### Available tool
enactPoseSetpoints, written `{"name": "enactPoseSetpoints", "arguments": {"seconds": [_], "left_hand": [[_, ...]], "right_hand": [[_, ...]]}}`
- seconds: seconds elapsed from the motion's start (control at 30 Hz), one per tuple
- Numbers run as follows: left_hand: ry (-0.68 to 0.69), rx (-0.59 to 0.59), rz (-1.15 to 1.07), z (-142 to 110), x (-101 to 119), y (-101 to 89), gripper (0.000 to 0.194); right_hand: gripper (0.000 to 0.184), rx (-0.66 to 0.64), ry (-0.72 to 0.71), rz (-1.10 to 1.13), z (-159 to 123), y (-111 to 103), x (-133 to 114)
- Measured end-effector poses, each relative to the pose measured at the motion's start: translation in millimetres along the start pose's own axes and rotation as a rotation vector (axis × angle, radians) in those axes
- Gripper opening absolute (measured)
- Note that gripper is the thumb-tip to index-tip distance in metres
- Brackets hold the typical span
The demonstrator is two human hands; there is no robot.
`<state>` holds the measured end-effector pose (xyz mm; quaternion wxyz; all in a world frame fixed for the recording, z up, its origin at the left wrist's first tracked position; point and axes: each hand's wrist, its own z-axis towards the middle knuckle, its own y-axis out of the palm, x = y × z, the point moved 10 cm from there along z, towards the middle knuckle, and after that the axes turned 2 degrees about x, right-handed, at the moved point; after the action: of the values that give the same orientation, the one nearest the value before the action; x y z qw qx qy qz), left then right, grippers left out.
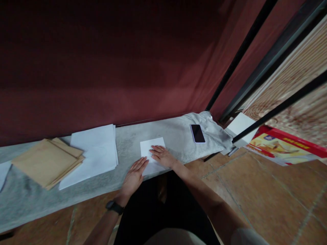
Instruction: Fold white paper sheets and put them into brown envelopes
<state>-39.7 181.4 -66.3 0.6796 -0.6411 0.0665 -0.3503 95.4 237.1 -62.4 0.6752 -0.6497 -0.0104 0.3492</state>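
Note:
A white sheet of paper point(148, 144), which looks folded, lies near the front edge of the cloth-covered surface. My right hand point(160, 154) rests flat on it, fingers stretched toward the left. At the sheet's left edge lies my left hand point(135, 172), palm down with its fingers extended, its fingertips touching the paper. Neither hand grips anything. Part of the sheet is hidden under the hands. A dark watch point(114, 207) is on the left wrist.
Left of the hands are a stack of white paper point(98, 149) and several brown envelopes point(48, 161) overlapping it. A phone point(197, 133) lies to the right on the grey cloth point(173, 131). Black poles point(237, 61) rise at the right end, near a red-and-yellow box point(283, 146).

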Motion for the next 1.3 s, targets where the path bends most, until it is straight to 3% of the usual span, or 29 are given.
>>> {"name": "enactPoseSetpoints", "arguments": {"seconds": [0.17, 0.33, 0.6, 1.0, 1.3], "left_hand": [[-0.025, 0.038, -0.066, 3, -5, -1.7, 0.071], [-0.077, 0.112, -0.185, 4, -15, -7.6, 0.058], [-0.143, 0.296, -0.331, 3, -36, -11.2, 0.034], [-0.328, 0.386, -0.277, 23, -45, -24.1, 0.020], [-0.503, 0.356, -0.291, 32, -60, -20.3, 0.023]], "right_hand": [[0.042, 0.066, 0.043, 0.033, -5, -19, 38], [0.055, 0.152, 0.083, 0.135, -36, -31, 64], [0.049, 0.170, 0.061, 0.187, -65, -32, 60], [0.018, 0.309, 0.341, 0.083, -53, -37, 60], [0.014, 0.358, 0.415, 0.007, -51, -40, 62]]}}
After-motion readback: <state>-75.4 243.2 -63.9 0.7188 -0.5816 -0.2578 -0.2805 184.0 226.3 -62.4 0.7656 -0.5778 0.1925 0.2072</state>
